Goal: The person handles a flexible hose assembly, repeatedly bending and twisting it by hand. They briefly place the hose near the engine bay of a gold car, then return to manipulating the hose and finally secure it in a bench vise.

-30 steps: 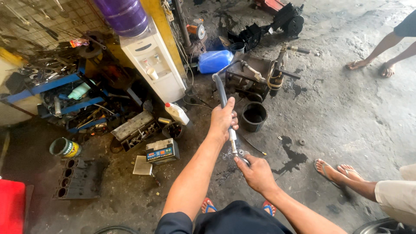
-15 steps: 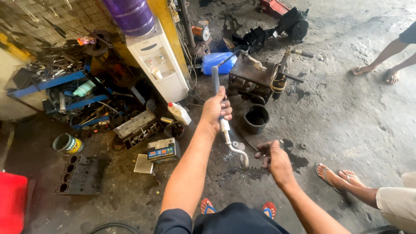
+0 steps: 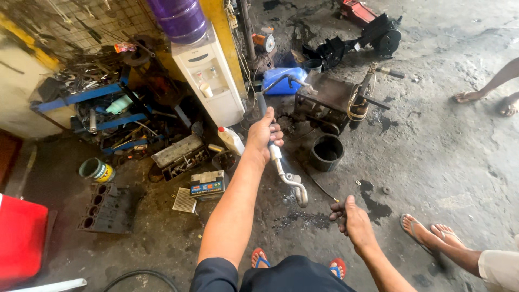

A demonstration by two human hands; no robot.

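My left hand (image 3: pixel 264 135) is stretched forward and grips a long metal pipe (image 3: pixel 285 171). The pipe has a grey hose section above my fist and a curved fitting at its lower end, which hangs free above the oily concrete floor. My right hand (image 3: pixel 351 219) is lower and to the right, apart from the pipe, with the fingers loosely curled and nothing visible in them. My feet in red sandals (image 3: pixel 260 258) show at the bottom edge.
A black bucket (image 3: pixel 326 152) and a dark engine block (image 3: pixel 331 101) stand ahead. A white water dispenser (image 3: pixel 213 77), blue shelves with tools (image 3: pixel 102 108), a cylinder block (image 3: pixel 104 207) and a red box (image 3: pixel 20 236) are on the left. Another person's feet (image 3: pixel 432 233) are at right.
My right hand has let go of the pipe's lower end and dropped to the right. My left hand keeps hold of the pipe and has moved forward.
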